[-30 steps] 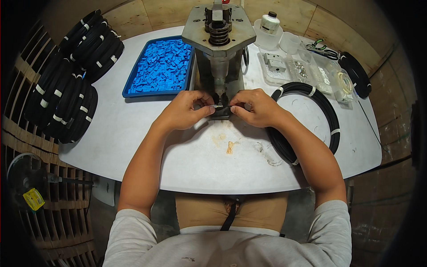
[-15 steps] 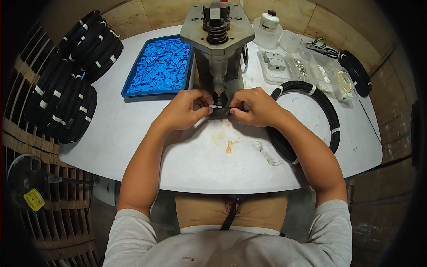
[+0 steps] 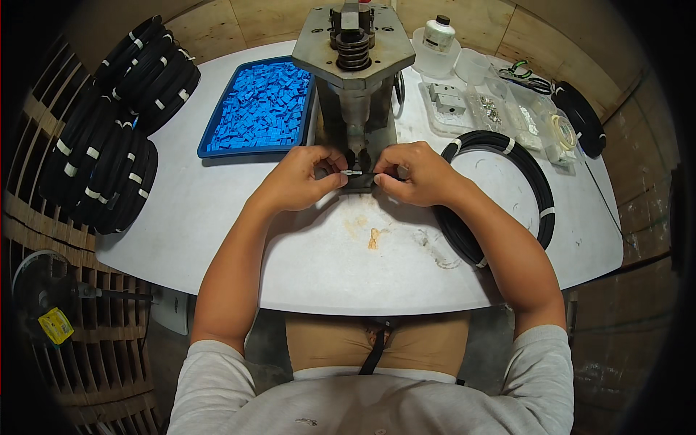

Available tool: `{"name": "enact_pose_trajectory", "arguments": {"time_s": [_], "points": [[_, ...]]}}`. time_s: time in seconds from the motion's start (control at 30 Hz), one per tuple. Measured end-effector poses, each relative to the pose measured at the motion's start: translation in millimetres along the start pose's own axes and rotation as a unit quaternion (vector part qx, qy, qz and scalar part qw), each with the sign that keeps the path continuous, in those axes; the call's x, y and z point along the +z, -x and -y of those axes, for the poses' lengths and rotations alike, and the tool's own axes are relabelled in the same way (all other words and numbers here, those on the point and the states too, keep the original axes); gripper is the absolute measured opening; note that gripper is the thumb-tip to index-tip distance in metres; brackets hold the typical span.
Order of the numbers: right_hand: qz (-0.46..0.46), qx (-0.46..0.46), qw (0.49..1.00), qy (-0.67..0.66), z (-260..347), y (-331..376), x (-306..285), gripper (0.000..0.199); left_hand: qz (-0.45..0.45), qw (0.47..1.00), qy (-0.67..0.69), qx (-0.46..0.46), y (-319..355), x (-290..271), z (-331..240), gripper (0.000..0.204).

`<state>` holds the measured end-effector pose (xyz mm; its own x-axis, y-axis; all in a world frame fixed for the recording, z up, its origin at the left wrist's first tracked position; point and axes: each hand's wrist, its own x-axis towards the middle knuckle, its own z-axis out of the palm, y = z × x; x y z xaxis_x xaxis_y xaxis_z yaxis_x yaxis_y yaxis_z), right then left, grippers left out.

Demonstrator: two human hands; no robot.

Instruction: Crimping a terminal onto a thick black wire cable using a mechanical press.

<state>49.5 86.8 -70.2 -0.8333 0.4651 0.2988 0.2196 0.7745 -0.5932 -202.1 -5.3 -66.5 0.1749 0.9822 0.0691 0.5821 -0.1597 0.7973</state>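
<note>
At the foot of a metal bench press point(image 3: 354, 101), both my hands meet from either side. My left hand point(image 3: 308, 176) pinches a small silvery metal connector point(image 3: 351, 172) between thumb and fingertips. From the other side my right hand point(image 3: 413, 172) is closed on a thin black cable point(image 3: 371, 173), whose end runs to the connector. Whether the cable sits inside the connector is too small to tell. The pair lies level, just in front of the press's lower tooling, over its dark base point(image 3: 359, 187).
A dark blue tray point(image 3: 201, 148) of small blue pieces stands left of the press. On the right lies a coil of black cable point(image 3: 542, 181), partly under my right forearm. Clear containers point(image 3: 442, 123) of metal parts and a bottle point(image 3: 439, 35) stand behind it. Stacked coils point(image 3: 109, 156) rise at left.
My hands and the connector stay almost where they were, with no clear shift. My grip on both sides is unchanged.
</note>
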Motion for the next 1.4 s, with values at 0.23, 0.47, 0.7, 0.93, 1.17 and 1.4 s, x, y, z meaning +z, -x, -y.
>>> {"name": "enact_pose_trajectory", "arguments": {"time_s": [0.23,0.47,0.7,0.93,1.17,1.4], "points": [[-0.002,0.014,1.0,-0.008,1,0,0,0.014,-0.001,1.0,0.001,-0.007,0,0,-1,0.027],[-0.006,0.012,1.0,-0.003,1,0,1,0.014,-0.001,1.0,-0.013,-0.012,-1,-1,-2,0.028],[0.004,-0.02,0.999,0.026,-2,0,1,0.015,-0.007,1.0,-0.022,-0.009,-1,-1,-2,0.03],[0.012,-0.004,0.999,0.038,-1,-2,2,0.016,-0.022,0.999,-0.03,-0.007,-1,-1,-4,0.029],[-0.021,0.051,0.998,0.028,4,-4,3,0.017,-0.048,0.999,-0.007,0.02,-4,5,6,0.021],[-0.092,0.067,0.992,0.057,-3,-8,12,0.017,-0.141,0.988,-0.038,0.042,-11,17,5,0.013]]}}
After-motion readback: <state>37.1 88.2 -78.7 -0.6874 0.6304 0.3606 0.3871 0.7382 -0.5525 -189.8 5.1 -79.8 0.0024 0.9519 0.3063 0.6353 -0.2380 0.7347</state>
